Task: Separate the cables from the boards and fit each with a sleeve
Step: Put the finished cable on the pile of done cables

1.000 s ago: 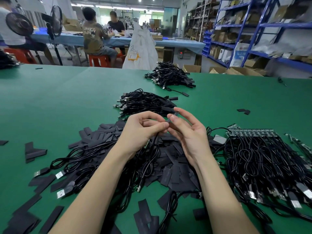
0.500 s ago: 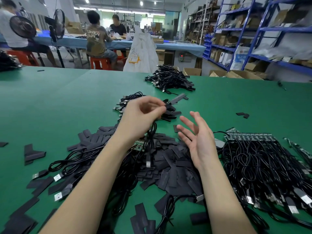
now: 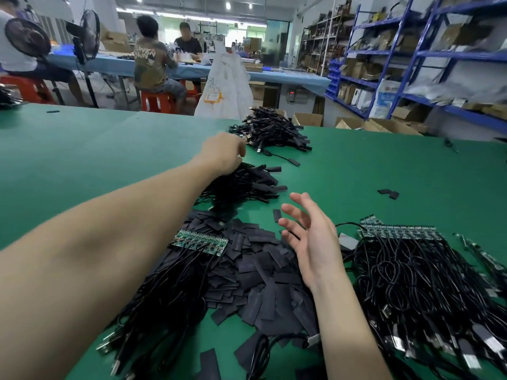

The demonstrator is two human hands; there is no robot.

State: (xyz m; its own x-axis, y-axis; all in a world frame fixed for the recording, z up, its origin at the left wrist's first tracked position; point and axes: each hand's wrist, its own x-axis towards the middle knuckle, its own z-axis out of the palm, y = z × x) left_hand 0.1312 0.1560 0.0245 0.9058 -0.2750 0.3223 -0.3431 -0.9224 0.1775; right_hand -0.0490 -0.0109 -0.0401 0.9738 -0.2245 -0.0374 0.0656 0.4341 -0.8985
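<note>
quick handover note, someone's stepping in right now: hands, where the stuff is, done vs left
Left hand: stretched out over the nearer pile of sleeved cables, fingers curled down; its grip is hidden.
Right hand: open, empty, above the loose sleeves.
Done: two sleeved piles, the nearer one and the far pile.
Left: cables on the board by the left forearm, plus the big bundle on boards at right.

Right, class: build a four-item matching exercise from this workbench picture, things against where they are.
Things:
1. left hand
2. right hand
3. green circuit board strip
4. white plastic bag

Places:
A. beyond the table's far edge
B. open above the sleeve pile
C. on the middle pile of sleeved cables
D. beside the left forearm

Pairs: 1-C, 2-B, 3-D, 4-A
</note>
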